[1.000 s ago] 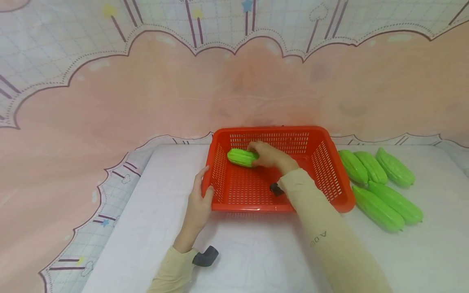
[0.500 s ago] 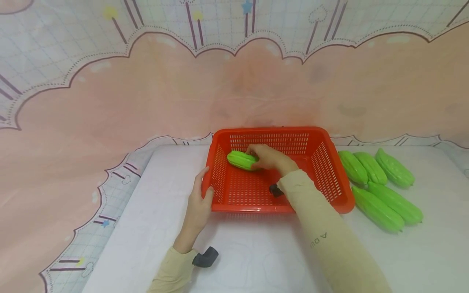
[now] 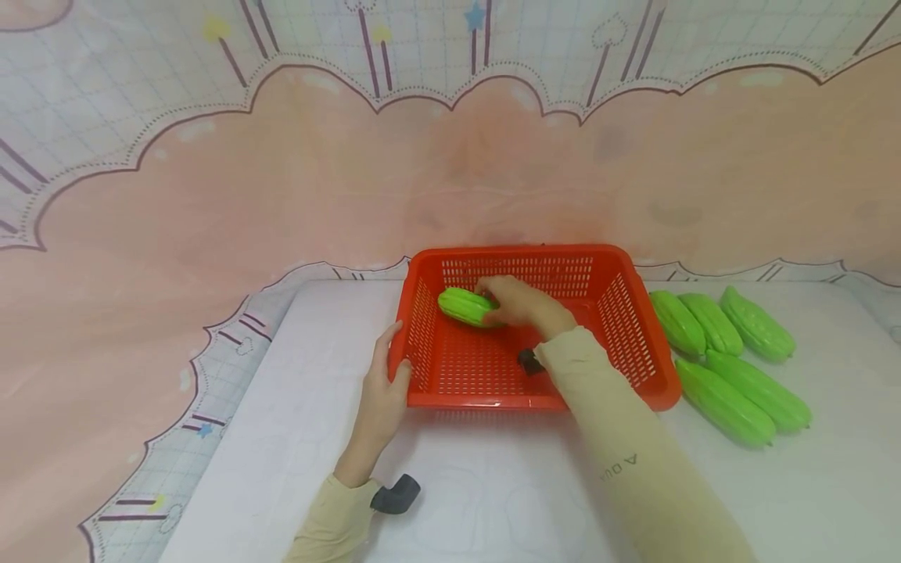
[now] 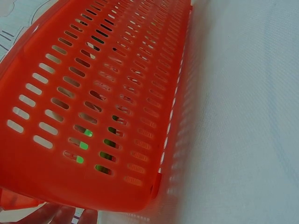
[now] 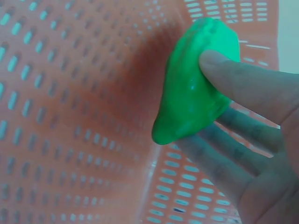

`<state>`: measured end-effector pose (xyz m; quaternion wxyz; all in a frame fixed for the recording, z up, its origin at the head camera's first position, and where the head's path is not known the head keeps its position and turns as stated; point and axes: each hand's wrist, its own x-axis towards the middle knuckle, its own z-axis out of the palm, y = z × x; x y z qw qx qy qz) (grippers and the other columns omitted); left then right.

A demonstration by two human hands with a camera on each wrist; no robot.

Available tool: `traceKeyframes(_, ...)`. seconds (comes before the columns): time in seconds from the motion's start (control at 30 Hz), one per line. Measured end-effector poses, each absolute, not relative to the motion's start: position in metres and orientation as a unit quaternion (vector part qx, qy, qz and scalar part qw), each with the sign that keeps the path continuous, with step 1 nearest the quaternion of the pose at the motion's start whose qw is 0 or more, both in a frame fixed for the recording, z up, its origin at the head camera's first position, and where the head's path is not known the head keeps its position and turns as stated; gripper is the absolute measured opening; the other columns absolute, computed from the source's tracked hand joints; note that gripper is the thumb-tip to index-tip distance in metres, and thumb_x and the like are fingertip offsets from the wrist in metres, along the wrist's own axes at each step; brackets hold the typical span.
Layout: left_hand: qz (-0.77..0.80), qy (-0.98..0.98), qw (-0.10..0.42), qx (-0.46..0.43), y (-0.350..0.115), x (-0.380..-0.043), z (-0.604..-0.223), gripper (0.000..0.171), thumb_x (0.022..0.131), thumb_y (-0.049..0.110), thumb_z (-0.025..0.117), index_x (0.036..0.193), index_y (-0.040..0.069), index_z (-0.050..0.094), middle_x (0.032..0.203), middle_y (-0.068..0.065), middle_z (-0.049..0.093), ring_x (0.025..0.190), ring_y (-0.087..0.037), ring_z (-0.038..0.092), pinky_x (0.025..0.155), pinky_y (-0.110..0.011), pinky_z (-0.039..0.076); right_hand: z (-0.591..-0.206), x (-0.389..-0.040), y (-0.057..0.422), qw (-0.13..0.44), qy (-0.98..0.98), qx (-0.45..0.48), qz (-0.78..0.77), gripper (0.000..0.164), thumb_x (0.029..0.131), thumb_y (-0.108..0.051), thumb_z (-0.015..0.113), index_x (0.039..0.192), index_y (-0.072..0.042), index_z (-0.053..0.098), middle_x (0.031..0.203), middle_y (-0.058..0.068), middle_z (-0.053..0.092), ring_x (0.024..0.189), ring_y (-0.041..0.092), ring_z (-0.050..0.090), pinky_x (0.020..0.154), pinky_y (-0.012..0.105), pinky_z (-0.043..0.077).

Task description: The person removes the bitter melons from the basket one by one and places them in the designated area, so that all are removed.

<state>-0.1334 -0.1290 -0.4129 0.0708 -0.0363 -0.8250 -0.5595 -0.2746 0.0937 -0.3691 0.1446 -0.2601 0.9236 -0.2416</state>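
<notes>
A red slotted plastic basket (image 3: 479, 402) stands on the table in the head view. My left hand (image 3: 383, 391) grips its left side, thumb at the front corner and fingers along the outer wall. In the left wrist view the basket's front wall (image 4: 84, 93) fills much of the frame, with fingertips (image 4: 60, 214) just below its end. Inside the basket, at the back left, my right hand (image 3: 517, 301) holds a bright green, ridged bitter melon (image 3: 464, 306). The right wrist view shows the thumb (image 5: 238, 77) on one side of the bitter melon (image 5: 191, 88) and fingers under it.
Several more bitter melons (image 3: 728, 403) lie on the white table (image 3: 493, 493) right of the basket, the closest ones against its wall. A patterned cloth backdrop (image 3: 521, 180) rises behind the basket. A dark wrist mount (image 3: 396, 494) sticks out from the left sleeve.
The bitter melon in my right hand has shifted very slightly within the basket's back left. My left hand keeps its place on the basket's side, and the other bitter melons have not moved.
</notes>
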Motion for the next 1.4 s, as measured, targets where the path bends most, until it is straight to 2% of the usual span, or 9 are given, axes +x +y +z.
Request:
traceKeyframes(0.23, -0.558, -0.826, 0.074, -0.037, -0.129, -0.133, -0.413, 0.059, 0.1, 0.003, 0.043, 0.155, 0.02, 0.029, 0.153, -0.011, 0.04, 0.119, -0.033, 0.055, 0.099, -0.05, 0.05, -0.359, -0.27, 0.098, 0.125, 0.928, -0.255, -0.242, 0.042, 0.089, -0.011, 0.073, 0.127, -0.002, 0.058, 0.115, 0.011, 0.063, 0.104, 0.025, 0.055, 0.096, 0.041, 0.048)
traceKeyframes(0.57, -0.555, -0.827, 0.081, -0.036, -0.128, -0.134, -0.413, 0.058, 0.1, 0.004, 0.043, 0.155, 0.019, 0.03, 0.152, -0.013, 0.041, 0.116, -0.034, 0.055, 0.097, -0.051, 0.051, -0.35, -0.261, 0.109, 0.097, 0.925, -0.264, -0.257, 0.042, 0.089, -0.012, 0.074, 0.126, -0.001, 0.059, 0.117, 0.012, 0.063, 0.105, 0.026, 0.056, 0.095, 0.042, 0.048)
traceKeyframes(0.8, -0.552, -0.829, 0.081, -0.033, -0.127, -0.134, -0.412, 0.058, 0.1, 0.004, 0.043, 0.154, 0.02, 0.031, 0.149, -0.013, 0.044, 0.107, -0.034, 0.057, 0.09, -0.05, 0.055, -0.344, -0.252, 0.118, 0.079, 0.922, -0.275, -0.26, 0.042, 0.089, -0.012, 0.073, 0.127, 0.0, 0.058, 0.117, 0.013, 0.063, 0.107, 0.028, 0.056, 0.096, 0.044, 0.047)
traceKeyframes(1.4, -0.556, -0.827, 0.078, -0.037, -0.127, -0.133, -0.412, 0.058, 0.1, 0.004, 0.044, 0.155, 0.018, 0.029, 0.153, -0.012, 0.041, 0.116, -0.032, 0.056, 0.097, -0.05, 0.052, -0.335, -0.232, 0.141, 0.039, 0.926, -0.273, -0.257, 0.046, 0.089, -0.009, 0.073, 0.13, 0.001, 0.057, 0.119, 0.013, 0.062, 0.107, 0.028, 0.056, 0.098, 0.046, 0.047)
